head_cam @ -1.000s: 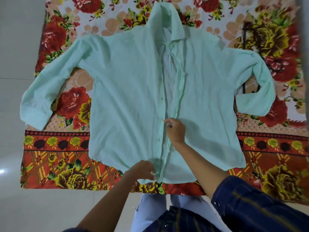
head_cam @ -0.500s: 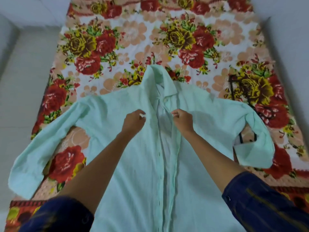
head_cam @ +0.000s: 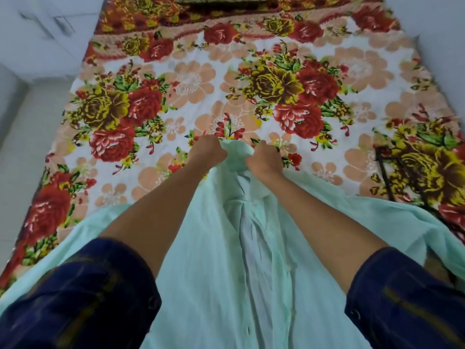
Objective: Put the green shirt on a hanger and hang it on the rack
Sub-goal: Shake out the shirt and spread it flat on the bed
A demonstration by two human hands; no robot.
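Head view: green shirt [head_cam: 214,260] lies front-up on the bed [head_cam: 191,79], collar end away from the wearer, placket unbuttoned with paler lining showing down the middle. Left hand [head_cam: 207,153] and right hand [head_cam: 263,159] both clenched on the shirt's collar, one grip on each side of the opening, fabric bunched between them.

Hanger [head_cam: 392,177], I think: a thin dark frame on the bedspread right of the shirt, partly covered by the right sleeve area. Can't confirm its shape. Rack not in view.

Risks from here:
- Both hands are on the collar; freeing one to fetch the hanger lets that side drop and the opening close.
- Fabric looks thin, light and limp, so shoulders can slide off a smooth hanger, more so with the front unbuttoned.
- Sleeves spread wide either side of the collar; lifting could drag one over the hanger and shift it.
- Bunched collar may crease or sit skewed on the hook.

Materials: shirt is pale mint woven cloth, soft folds, slightly sheer. Bedspread is plush, floral, red and yellow on white, flat.
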